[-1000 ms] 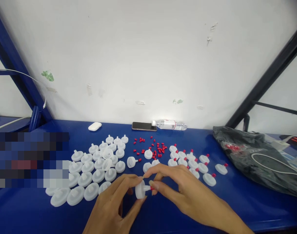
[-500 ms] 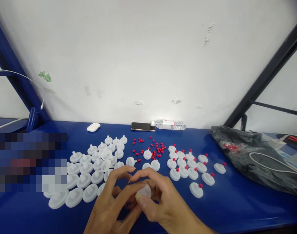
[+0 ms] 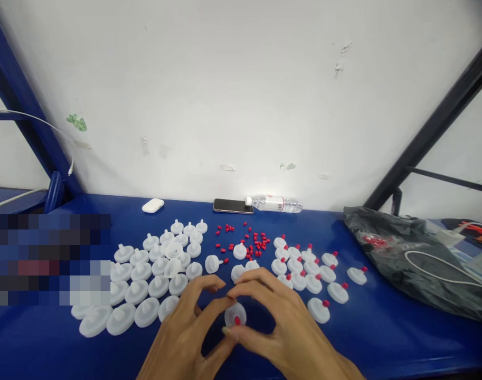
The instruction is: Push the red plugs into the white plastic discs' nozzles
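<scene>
- One blue table (image 3: 383, 343) is spreading beneath it all, and the work is happening at its near edge, right between two hands.
- Over on the left, many white discs (image 3: 121, 319) are lying in loose rows, while a smaller group of capped discs (image 3: 317, 311) is sitting on the right.
- Here's the right hand (image 3: 300, 327), curving its fingers and pinching at the rim, its thumb coming in close beside the cap; light, even pressure is looking like the wise choice.
- The left hand (image 3: 185, 327) is mirroring it, forefinger and thumb closing around the opposite side, probably doing best by bracing the rim squarely so nothing is twisting or tipping.
- Now the held disc (image 3: 230, 311), hanging between the fingertips with its stem side facing the camera; a grip on the edge alone is leaving that stem free, and that is seeming sound.
- And the red cap (image 3: 237, 321) is showing on the stem; whether it is seating fully, I cannot tell, so straight pressure along the stem is likely beating any sideways push.
- Beyond, loose caps (image 3: 257, 246) are lying scattered.
</scene>
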`<state>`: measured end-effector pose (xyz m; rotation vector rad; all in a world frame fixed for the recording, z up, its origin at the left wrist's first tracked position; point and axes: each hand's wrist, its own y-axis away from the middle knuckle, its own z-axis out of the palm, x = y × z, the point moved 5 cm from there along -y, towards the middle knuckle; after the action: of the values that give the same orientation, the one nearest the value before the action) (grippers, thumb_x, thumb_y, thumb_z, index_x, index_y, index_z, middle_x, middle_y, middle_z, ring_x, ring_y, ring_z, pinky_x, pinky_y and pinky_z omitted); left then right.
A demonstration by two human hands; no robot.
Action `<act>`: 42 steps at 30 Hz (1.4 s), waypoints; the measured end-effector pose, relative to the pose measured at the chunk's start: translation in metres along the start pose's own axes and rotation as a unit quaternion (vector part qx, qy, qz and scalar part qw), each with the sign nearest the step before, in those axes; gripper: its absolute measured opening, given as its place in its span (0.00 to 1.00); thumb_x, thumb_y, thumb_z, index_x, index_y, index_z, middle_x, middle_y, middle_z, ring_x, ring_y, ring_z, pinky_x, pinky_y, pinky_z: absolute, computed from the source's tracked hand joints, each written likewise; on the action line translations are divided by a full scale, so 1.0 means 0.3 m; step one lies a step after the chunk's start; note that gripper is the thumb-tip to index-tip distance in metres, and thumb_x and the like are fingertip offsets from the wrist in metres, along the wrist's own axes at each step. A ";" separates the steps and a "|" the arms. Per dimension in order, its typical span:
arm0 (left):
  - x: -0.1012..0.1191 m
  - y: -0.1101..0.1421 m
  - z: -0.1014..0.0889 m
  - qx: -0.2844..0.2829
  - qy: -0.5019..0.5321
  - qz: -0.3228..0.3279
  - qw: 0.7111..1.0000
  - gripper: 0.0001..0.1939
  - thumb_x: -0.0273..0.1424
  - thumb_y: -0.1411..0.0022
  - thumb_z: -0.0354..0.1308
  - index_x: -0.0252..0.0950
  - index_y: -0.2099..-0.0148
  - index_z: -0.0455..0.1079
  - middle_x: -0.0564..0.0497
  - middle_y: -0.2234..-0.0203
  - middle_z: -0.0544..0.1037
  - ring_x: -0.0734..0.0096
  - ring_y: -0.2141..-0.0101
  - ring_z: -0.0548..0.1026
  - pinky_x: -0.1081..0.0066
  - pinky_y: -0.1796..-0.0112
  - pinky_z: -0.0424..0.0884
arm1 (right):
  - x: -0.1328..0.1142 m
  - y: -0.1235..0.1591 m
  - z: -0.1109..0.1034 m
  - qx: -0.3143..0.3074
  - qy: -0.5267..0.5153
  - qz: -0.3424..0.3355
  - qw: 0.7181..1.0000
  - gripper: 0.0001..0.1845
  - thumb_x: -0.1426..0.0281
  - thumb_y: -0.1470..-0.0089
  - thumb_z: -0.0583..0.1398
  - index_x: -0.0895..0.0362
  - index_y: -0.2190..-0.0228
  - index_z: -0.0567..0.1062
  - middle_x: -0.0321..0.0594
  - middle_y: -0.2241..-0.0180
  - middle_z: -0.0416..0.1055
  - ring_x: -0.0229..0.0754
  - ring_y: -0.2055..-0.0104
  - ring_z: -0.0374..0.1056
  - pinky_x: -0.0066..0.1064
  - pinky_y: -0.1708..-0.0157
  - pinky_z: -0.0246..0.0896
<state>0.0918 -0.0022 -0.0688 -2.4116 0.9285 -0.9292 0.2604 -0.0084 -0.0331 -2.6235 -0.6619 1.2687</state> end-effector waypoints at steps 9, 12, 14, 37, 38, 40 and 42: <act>-0.011 -0.012 0.031 -0.029 -0.070 -0.003 0.997 0.18 0.34 0.30 0.56 0.47 0.40 0.68 0.47 0.46 0.73 0.65 0.54 0.82 0.69 0.57 0.83 | 0.041 0.043 -0.088 0.027 0.176 -0.007 0.984 0.08 0.77 0.40 0.65 0.51 0.63 0.80 0.35 0.61 0.80 0.45 0.57 0.75 0.36 0.54 0.66; 0.000 -0.019 0.024 -0.027 -0.080 -0.001 0.996 0.15 0.31 0.29 0.53 0.46 0.44 0.72 0.47 0.48 0.75 0.66 0.55 0.82 0.69 0.57 0.82 | 0.044 0.009 -0.176 0.057 0.212 -0.008 0.975 0.06 0.72 0.37 0.63 0.50 0.60 0.80 0.38 0.53 0.78 0.47 0.51 0.74 0.38 0.50 0.66; 0.003 -0.019 0.023 -0.029 -0.080 0.000 0.996 0.14 0.31 0.29 0.52 0.46 0.45 0.72 0.47 0.48 0.75 0.66 0.54 0.82 0.69 0.56 0.82 | 0.059 -0.044 -0.245 0.078 0.240 0.005 0.968 0.07 0.70 0.34 0.60 0.51 0.59 0.80 0.39 0.54 0.79 0.47 0.52 0.74 0.38 0.51 0.66; -0.006 -0.014 0.033 -0.025 -0.051 0.005 0.998 0.15 0.30 0.29 0.51 0.47 0.45 0.72 0.47 0.50 0.74 0.67 0.55 0.82 0.70 0.57 0.82 | 0.251 -0.286 -0.293 -0.076 0.405 0.134 0.901 0.07 0.75 0.39 0.64 0.56 0.65 0.84 0.41 0.67 0.84 0.46 0.64 0.78 0.31 0.62 0.63; -0.006 -0.014 0.033 -0.027 -0.052 0.005 0.998 0.15 0.30 0.29 0.51 0.46 0.45 0.72 0.47 0.50 0.75 0.67 0.56 0.82 0.71 0.57 0.82 | 0.252 -0.284 -0.296 -0.077 0.404 0.136 0.901 0.06 0.74 0.40 0.65 0.55 0.65 0.84 0.40 0.67 0.84 0.46 0.65 0.78 0.31 0.63 0.63; -0.005 -0.014 0.032 -0.030 -0.052 0.005 0.998 0.15 0.29 0.30 0.51 0.46 0.45 0.73 0.47 0.50 0.75 0.67 0.56 0.82 0.71 0.58 0.82 | 0.258 -0.281 -0.299 -0.081 0.400 0.138 0.902 0.05 0.72 0.40 0.66 0.54 0.64 0.84 0.39 0.66 0.84 0.45 0.65 0.78 0.31 0.64 0.63; -0.003 -0.013 0.029 -0.021 -0.047 0.008 0.999 0.15 0.29 0.30 0.51 0.46 0.46 0.73 0.47 0.50 0.75 0.66 0.56 0.82 0.71 0.58 0.82 | 0.268 -0.280 -0.297 -0.089 0.398 0.137 0.903 0.05 0.71 0.41 0.67 0.53 0.63 0.84 0.38 0.64 0.84 0.45 0.64 0.78 0.30 0.64 0.63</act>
<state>0.0991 0.0022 -0.0730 -2.4562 0.9396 -0.7921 0.3461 0.1073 -0.0069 -3.0875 -0.2675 0.0768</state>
